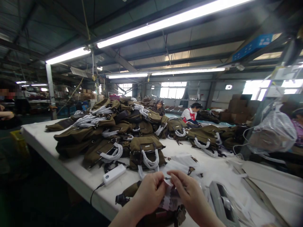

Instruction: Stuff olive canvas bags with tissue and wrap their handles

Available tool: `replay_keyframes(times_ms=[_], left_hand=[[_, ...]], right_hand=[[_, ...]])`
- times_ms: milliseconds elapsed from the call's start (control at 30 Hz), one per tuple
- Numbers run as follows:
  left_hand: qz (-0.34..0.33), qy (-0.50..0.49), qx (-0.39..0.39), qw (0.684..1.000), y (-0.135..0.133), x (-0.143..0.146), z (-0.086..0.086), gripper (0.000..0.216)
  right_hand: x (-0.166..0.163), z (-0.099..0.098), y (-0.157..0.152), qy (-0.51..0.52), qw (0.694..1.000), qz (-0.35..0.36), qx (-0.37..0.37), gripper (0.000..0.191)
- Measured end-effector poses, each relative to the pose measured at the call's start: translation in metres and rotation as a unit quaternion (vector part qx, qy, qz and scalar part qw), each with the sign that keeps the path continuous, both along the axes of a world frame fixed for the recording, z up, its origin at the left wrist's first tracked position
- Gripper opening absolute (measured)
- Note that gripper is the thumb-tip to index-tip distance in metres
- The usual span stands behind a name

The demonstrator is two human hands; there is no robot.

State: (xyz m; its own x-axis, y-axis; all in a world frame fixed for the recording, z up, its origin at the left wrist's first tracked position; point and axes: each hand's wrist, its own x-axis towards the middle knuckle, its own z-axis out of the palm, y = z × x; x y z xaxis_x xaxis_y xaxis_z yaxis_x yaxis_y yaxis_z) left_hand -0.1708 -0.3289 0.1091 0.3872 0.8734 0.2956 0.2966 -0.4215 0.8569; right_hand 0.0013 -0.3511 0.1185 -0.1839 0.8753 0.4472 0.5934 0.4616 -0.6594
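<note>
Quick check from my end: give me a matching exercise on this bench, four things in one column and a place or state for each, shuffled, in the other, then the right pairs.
Things:
1. white power bank
2. pile of olive bags
3. clear plastic bag
4. small white piece

Places or states:
A. hanging at the right side of the table
B. pinched between the left hand and right hand
C. lying near the table's front edge, a dark cable running off it
D. heaped across the middle of the white table, handles wrapped in white

Pairs: 1-C, 2-D, 3-A, 4-B
</note>
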Motion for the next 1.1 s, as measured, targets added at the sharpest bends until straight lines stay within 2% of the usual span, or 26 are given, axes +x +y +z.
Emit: replay_keyframes(times_ms=[100,200,300,500,667,800,867,1000,1100], left_hand=[[0.007,-0.011,-0.01,1.0,0.002,-0.001,-0.005,0.018],[-0.001,-0.038,-0.056,0.998,0.001,-0.002,-0.009,0.014],[0.006,-0.064,-0.052,0.997,-0.002,-0.003,-0.007,0.006],[-0.008,-0.032,0.064,0.997,-0.005,-0.009,-0.008,0.009],[-0.022,-0.05,0.04,0.998,-0.004,-0.012,-0.013,0.01],[-0.023,-0.058,0.013,0.998,-0.005,-0.013,-0.011,0.011],[-0.02,-0.055,0.015,0.998,-0.005,-0.013,-0.01,0.009],[-0.017,-0.037,0.031,0.999,-0.008,-0.013,-0.009,0.006],[-0.006,-0.025,0.065,0.998,-0.009,-0.012,-0.011,0.001]], right_hand=[[0.003,0.007,0.002,0.009,0.997,0.034,-0.068,0.034],[0.005,0.012,0.001,0.003,0.995,0.055,-0.081,0.03],[0.004,0.011,-0.001,-0.042,0.997,0.053,-0.04,0.029],[0.0,-0.001,-0.003,-0.081,0.996,0.02,0.022,0.028],[0.0,-0.013,0.0,-0.079,0.996,-0.009,0.049,0.027],[-0.001,-0.012,0.0,-0.04,0.996,-0.016,0.082,0.028],[-0.002,-0.008,0.0,-0.018,0.998,-0.002,0.068,0.032],[-0.005,-0.004,0.003,0.018,0.999,0.041,-0.015,0.035],[-0.008,-0.002,0.004,0.009,0.999,0.034,-0.002,0.031]])
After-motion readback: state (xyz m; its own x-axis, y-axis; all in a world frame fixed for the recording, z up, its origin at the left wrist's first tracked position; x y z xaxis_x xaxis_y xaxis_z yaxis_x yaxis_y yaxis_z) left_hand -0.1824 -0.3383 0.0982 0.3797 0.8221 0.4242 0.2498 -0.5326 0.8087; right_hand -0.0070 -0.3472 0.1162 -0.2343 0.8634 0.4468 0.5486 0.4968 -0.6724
